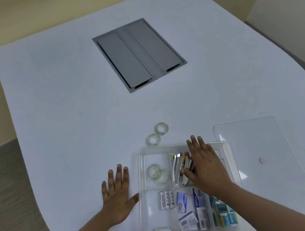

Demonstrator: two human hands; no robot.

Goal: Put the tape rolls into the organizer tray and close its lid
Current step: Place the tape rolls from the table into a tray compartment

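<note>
Two hands are in front of you over a white table [67,108], which has a grey hatch [139,55] set into it at 12 o'clock. At 3 o'clock from your hands the clear lid [260,150] lies flat on the table, off the organizer tray [144,205], with its near-left corner touching or overlapping the tray's far-right rim. The tray sits at 6 o'clock, open, with divided compartments. Your left hand [118,195] lies flat on the table just beside the tray's left wall, fingers spread, holding nothing. Your right hand [204,164] is spread palm-down over the tray's far-right part, above a bundle of metal clips [179,167]; you cannot tell whether it touches them. Two tape rolls [157,174] lie overlapping in the far-left compartment. Two more tape rolls [157,134] lie on the table at 12 o'clock of the tray, just beyond its far rim. Batteries [166,200] and small packets [201,213] fill the near compartments.
</note>
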